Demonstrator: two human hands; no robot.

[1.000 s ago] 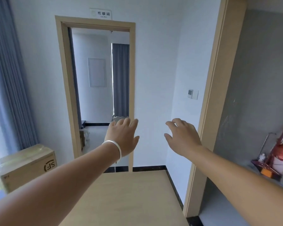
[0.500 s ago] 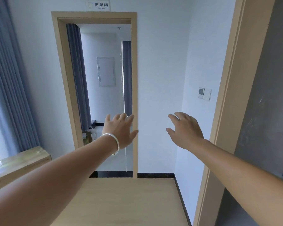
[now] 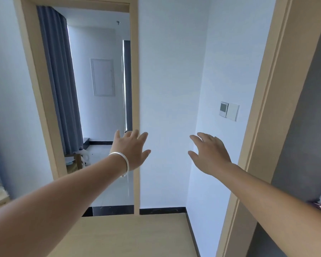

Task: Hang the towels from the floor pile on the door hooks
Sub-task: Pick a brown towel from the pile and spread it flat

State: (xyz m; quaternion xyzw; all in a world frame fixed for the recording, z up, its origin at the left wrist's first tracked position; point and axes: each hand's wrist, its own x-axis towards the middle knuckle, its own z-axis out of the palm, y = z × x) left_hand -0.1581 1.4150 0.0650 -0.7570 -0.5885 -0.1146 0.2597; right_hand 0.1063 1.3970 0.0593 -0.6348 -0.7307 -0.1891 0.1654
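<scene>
Towels and door hooks are nowhere in view, so you cannot tell which grip is nearer: your left hand (image 3: 131, 149) and right hand (image 3: 209, 154) reach forward with fingers spread, holding nothing, toward the open doorway (image 3: 100, 108) ahead.

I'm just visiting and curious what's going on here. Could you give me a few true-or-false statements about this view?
1. Both hands hold nothing. True: the left hand and right hand are open.
2. A towel hangs in the doorway. False: no towel is in view.
3. The bracelet is on the left wrist. True.
4. The wall switch is left of the doorway. False: it is to the right.
</scene>
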